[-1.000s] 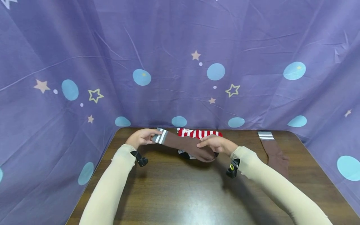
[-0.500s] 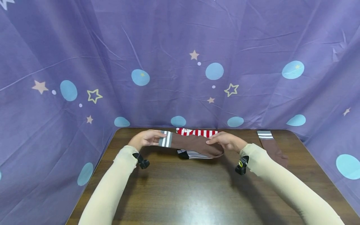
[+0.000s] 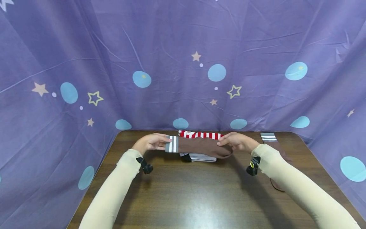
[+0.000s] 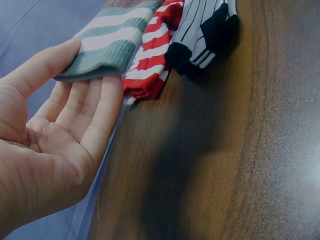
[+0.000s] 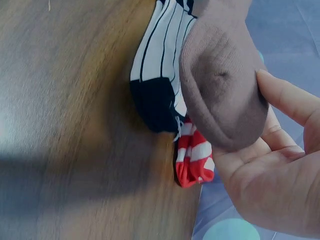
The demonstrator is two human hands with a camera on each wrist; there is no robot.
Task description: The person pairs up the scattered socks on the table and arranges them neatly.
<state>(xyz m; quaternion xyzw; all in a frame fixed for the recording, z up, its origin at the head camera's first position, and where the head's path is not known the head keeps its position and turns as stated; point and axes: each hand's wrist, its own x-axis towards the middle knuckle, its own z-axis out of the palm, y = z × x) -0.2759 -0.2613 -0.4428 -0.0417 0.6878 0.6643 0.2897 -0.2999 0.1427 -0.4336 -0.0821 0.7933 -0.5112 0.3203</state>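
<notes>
A brown sock (image 3: 197, 146) with a grey cuff and two white stripes is stretched sideways between both hands, above the table. My left hand (image 3: 152, 142) pinches its striped cuff (image 4: 107, 42), thumb on top and fingers beneath. At the other end my right hand (image 3: 238, 141) holds the toe part (image 5: 225, 85), the thumb at its edge and the fingers under it. Behind and below the held sock lie red-and-white striped socks (image 3: 206, 135). White socks with thin black stripes (image 3: 203, 157) and black ends show under its near edge.
A second brown sock (image 3: 268, 140) with a striped grey cuff lies at the right of the wooden table (image 3: 183, 190), partly covered by the right sleeve (image 3: 297, 181). A purple patterned curtain (image 3: 171, 63) hangs along the table's back edge.
Both hands have carried the brown sock to the right, the right hand farther, and the sock is now straighter and more level. More of the black-striped white socks shows below it.
</notes>
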